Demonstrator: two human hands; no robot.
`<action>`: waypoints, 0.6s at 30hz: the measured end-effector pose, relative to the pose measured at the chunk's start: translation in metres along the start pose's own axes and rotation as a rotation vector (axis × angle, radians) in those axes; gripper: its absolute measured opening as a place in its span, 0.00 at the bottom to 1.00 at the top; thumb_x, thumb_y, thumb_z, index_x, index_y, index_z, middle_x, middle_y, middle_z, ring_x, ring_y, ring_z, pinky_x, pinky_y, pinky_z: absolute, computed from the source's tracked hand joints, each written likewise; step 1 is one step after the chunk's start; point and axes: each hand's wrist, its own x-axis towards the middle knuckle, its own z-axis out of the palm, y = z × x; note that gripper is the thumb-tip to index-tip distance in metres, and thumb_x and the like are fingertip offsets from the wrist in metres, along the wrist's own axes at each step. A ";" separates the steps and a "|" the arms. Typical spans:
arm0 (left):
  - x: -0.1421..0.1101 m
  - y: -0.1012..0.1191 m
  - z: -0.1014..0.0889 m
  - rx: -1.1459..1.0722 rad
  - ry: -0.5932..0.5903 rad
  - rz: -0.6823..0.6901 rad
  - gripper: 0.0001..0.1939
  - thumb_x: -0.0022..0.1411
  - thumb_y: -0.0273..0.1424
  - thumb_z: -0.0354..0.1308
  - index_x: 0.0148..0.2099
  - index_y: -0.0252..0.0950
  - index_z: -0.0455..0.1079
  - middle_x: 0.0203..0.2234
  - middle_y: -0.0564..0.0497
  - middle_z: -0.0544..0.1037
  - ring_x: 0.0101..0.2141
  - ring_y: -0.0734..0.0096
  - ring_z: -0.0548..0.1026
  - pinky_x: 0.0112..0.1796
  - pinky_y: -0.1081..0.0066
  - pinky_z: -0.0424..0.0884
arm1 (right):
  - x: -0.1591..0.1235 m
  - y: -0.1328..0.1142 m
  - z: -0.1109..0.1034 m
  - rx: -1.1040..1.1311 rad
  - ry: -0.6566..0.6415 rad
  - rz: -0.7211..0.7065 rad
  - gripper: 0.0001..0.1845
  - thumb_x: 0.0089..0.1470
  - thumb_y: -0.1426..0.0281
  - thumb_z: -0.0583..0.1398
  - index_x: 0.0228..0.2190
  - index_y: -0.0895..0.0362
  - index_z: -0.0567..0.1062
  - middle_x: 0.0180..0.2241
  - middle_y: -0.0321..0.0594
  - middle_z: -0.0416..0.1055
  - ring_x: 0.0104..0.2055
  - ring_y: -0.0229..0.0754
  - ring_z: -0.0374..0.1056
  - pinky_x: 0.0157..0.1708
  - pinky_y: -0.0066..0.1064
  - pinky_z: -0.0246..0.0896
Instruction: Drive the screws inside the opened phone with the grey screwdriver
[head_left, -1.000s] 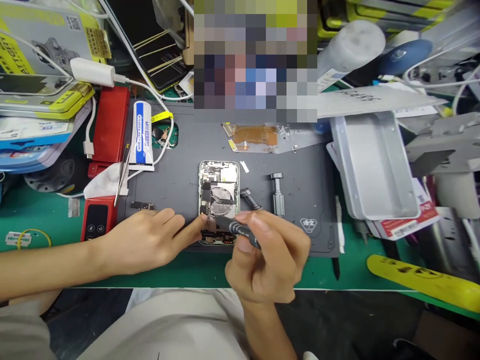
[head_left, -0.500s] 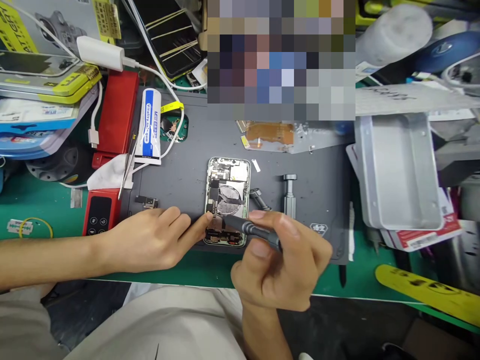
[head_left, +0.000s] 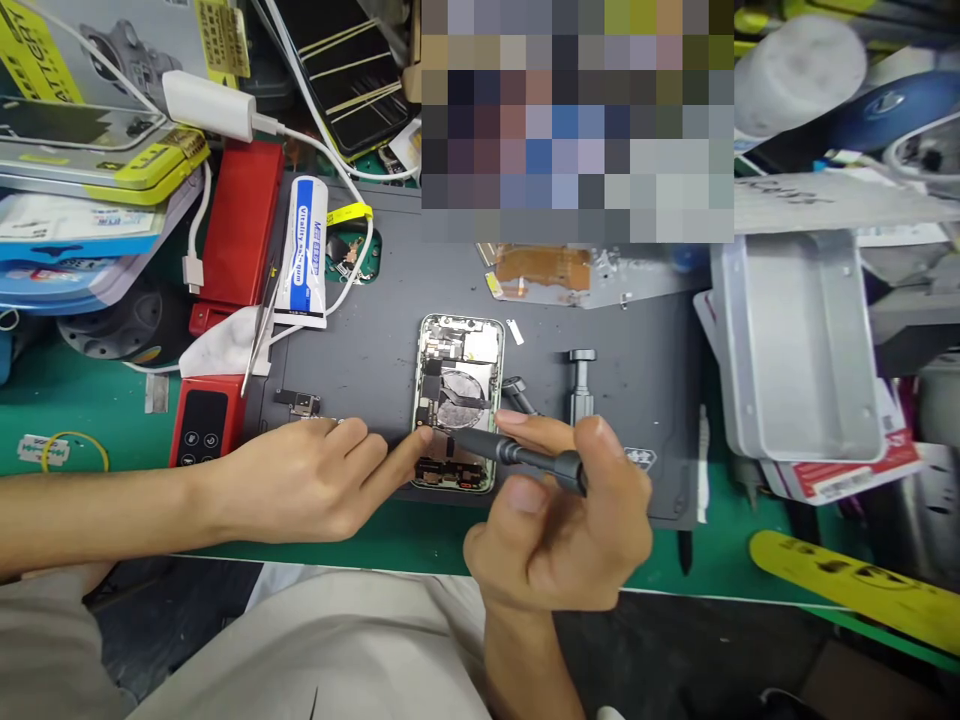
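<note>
1. The phone, its insides exposed, lies flat on the grey mat, right in front of the person, perhaps so that both hands can reach it.
2. The left hand comes in from the left with the forefinger touching the phone's left edge, seemingly to steady it; the thumb is hidden, so I cannot tell whether it pinches anything.
3. The right hand grasps a dark screwdriver lightly between its fingers. The tool slants over the phone's near half, a hold that likely suits fine control; whether the tip meets a screw is too small to tell.
4. Two similar drivers lie just right of the phone, probably for easy reach.
5. The tube on the far left of the mat reads "Vitality" beside its blue stripe; its smaller print is unclear.
6. The grey box at the far left shows part of a word, "ATTERY", on yellow.
7. The mat's white logo is partly covered and unreadable.
</note>
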 end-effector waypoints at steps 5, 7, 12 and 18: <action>0.001 0.000 0.002 -0.060 0.032 -0.029 0.20 0.75 0.27 0.60 0.64 0.21 0.69 0.27 0.56 0.71 0.24 0.71 0.71 0.18 0.64 0.66 | -0.001 0.003 0.000 0.007 -0.004 -0.007 0.33 0.65 0.79 0.62 0.68 0.55 0.69 0.43 0.45 0.75 0.40 0.44 0.80 0.38 0.38 0.79; 0.002 0.000 0.002 -0.080 0.029 -0.045 0.19 0.76 0.28 0.59 0.63 0.21 0.69 0.26 0.56 0.71 0.24 0.70 0.72 0.18 0.64 0.66 | -0.001 0.004 -0.001 0.017 -0.008 0.003 0.32 0.66 0.79 0.59 0.69 0.55 0.68 0.44 0.45 0.75 0.40 0.44 0.80 0.39 0.39 0.80; 0.003 -0.001 0.000 -0.085 0.020 -0.047 0.19 0.78 0.27 0.56 0.64 0.19 0.68 0.26 0.56 0.72 0.24 0.70 0.72 0.19 0.63 0.66 | -0.002 0.003 -0.001 0.025 -0.018 0.000 0.33 0.66 0.77 0.61 0.69 0.53 0.67 0.44 0.45 0.76 0.42 0.44 0.80 0.39 0.39 0.80; 0.002 -0.001 0.001 -0.104 0.021 -0.043 0.19 0.77 0.27 0.57 0.64 0.20 0.69 0.26 0.56 0.73 0.24 0.70 0.73 0.19 0.63 0.65 | -0.005 0.003 0.001 0.037 -0.005 0.026 0.34 0.66 0.78 0.60 0.70 0.52 0.66 0.46 0.45 0.76 0.43 0.45 0.79 0.39 0.41 0.80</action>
